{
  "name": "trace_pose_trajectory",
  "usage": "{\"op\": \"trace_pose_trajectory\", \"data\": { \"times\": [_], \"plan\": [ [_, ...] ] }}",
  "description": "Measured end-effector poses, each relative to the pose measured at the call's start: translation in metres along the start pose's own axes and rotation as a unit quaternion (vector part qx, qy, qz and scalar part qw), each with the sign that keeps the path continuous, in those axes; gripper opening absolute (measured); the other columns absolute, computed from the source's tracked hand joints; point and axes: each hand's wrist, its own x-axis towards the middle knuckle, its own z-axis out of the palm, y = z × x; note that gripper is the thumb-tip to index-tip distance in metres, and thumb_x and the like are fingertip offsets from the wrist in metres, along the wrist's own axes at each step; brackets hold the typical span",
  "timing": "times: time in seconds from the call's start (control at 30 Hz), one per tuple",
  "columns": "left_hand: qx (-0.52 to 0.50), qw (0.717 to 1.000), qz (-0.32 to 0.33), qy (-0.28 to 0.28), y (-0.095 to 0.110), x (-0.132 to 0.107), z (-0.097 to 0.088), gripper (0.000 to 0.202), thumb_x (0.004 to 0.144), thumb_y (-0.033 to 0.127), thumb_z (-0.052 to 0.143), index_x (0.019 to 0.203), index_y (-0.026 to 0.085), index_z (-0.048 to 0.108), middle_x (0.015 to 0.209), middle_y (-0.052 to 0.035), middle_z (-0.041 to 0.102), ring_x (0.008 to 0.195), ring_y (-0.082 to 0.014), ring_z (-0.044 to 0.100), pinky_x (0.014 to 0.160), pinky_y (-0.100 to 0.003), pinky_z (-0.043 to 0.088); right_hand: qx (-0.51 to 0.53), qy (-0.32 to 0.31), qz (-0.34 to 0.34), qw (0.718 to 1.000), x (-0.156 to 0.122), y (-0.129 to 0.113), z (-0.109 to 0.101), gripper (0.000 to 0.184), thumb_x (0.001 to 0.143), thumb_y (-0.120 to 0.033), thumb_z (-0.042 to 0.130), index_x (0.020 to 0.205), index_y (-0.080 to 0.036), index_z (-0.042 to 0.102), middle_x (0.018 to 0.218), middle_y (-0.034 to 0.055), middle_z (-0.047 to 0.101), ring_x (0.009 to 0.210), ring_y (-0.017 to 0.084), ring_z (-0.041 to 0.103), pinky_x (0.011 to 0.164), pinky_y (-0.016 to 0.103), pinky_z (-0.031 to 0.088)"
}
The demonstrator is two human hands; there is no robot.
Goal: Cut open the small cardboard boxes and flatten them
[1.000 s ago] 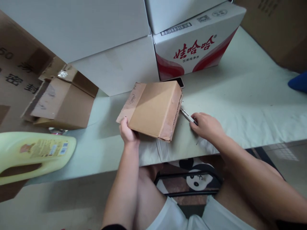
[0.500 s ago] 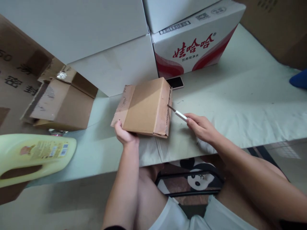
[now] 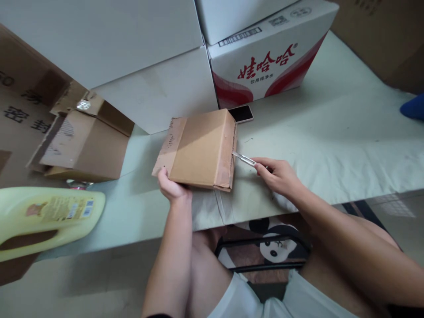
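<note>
A small brown cardboard box [image 3: 198,148] is tilted over the cloth-covered table, in the middle of the head view. My left hand [image 3: 171,184] grips its near left corner, thumb on top and fingers hidden underneath. In my right hand [image 3: 277,174] is a utility knife [image 3: 245,159] with a pale, slim body. Its tip meets the ragged right edge of the box, where tape or paper looks torn. How deep the blade goes I cannot tell.
Behind the box lies a phone [image 3: 243,114], beside a white and red carton [image 3: 265,73]. Large white boxes [image 3: 159,88] stand at the back. On the left are an opened cardboard box [image 3: 96,141] and a yellow jug [image 3: 66,212]. A blue object [image 3: 412,107] sits far right.
The utility knife has turned in my right hand and its tip has moved slightly down along the box's right edge. My left hand and the box have hardly moved.
</note>
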Motion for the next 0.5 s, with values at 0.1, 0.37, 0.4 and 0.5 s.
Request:
{"op": "trace_pose_trajectory", "data": {
  "times": [0.1, 0.37, 0.4, 0.5],
  "plan": [
    [0.016, 1.000, 0.006, 0.006, -0.0022, -0.0002, -0.0007, 0.025, 0.072, 0.042, 0.053, 0.084, 0.020, 0.054, 0.096, -0.0046, 0.062, 0.104, -0.0227, 0.062, 0.089, -0.033, 0.050, -0.025, 0.004, 0.013, 1.000, 0.0000, 0.0003, 0.0001, 0.037, 0.089, -0.037, 0.049, 0.110, -0.024, 0.077, 0.076, 0.0044, 0.075, 0.061, 0.018, 0.061, 0.057, 0.030, 0.043],
    [0.043, 0.997, 0.044, 0.050, -0.0060, -0.0037, -0.0001, 0.020, 0.074, 0.039, 0.056, 0.081, 0.020, 0.053, 0.092, -0.0032, 0.060, 0.108, -0.0218, 0.060, 0.093, -0.033, 0.049, -0.048, -0.046, -0.020, 0.998, -0.0033, -0.0029, 0.0024, 0.039, 0.091, -0.036, 0.049, 0.117, -0.025, 0.074, 0.072, 0.0021, 0.074, 0.053, 0.015, 0.057, 0.055, 0.028, 0.041],
    [0.042, 0.997, 0.039, 0.056, -0.0058, -0.0036, 0.0003, 0.021, 0.074, 0.039, 0.056, 0.082, 0.020, 0.054, 0.093, -0.0034, 0.060, 0.109, -0.0220, 0.060, 0.092, -0.033, 0.050, -0.041, -0.052, -0.024, 0.998, -0.0037, -0.0038, 0.0026, 0.039, 0.091, -0.036, 0.048, 0.117, -0.024, 0.074, 0.071, 0.0018, 0.073, 0.052, 0.015, 0.056, 0.055, 0.028, 0.040],
    [0.037, 0.996, 0.034, 0.079, -0.0049, -0.0036, 0.0023, 0.022, 0.073, 0.040, 0.056, 0.083, 0.020, 0.053, 0.095, -0.0037, 0.058, 0.107, -0.0221, 0.059, 0.091, -0.034, 0.050, -0.021, -0.080, -0.048, 0.995, -0.0050, -0.0054, 0.0038, 0.038, 0.092, -0.036, 0.048, 0.117, -0.024, 0.074, 0.074, 0.0017, 0.073, 0.055, 0.014, 0.056, 0.056, 0.027, 0.041]
  ]
}}
